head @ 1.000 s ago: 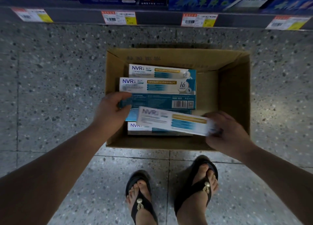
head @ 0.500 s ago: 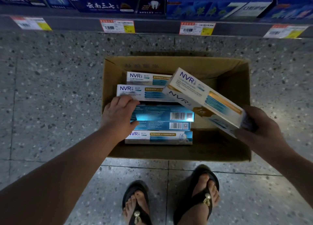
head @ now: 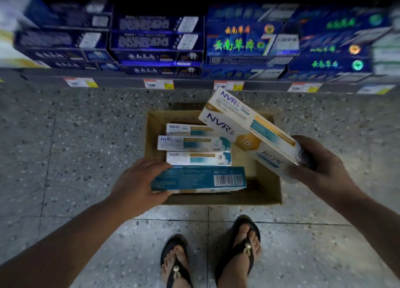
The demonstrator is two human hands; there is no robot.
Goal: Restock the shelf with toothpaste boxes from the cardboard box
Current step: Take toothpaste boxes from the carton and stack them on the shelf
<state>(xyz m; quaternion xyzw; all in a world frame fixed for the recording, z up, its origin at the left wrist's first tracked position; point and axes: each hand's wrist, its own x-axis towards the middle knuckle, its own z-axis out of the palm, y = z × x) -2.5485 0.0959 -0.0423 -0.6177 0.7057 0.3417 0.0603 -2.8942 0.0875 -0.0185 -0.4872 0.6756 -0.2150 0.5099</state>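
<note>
Since half a second ago the left hand (head: 138, 183) has lifted a teal toothpaste box (head: 198, 178), lying crosswise, above the cardboard box (head: 268, 192), while the right hand (head: 320, 168) grips white boxes (head: 249, 129) angled toward the shelf (head: 194, 83).

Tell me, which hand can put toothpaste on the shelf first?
The right hand, probably. It already holds white NVR boxes raised toward the shelf, while the left hand is only grasping a teal box at the cardboard box.
</note>
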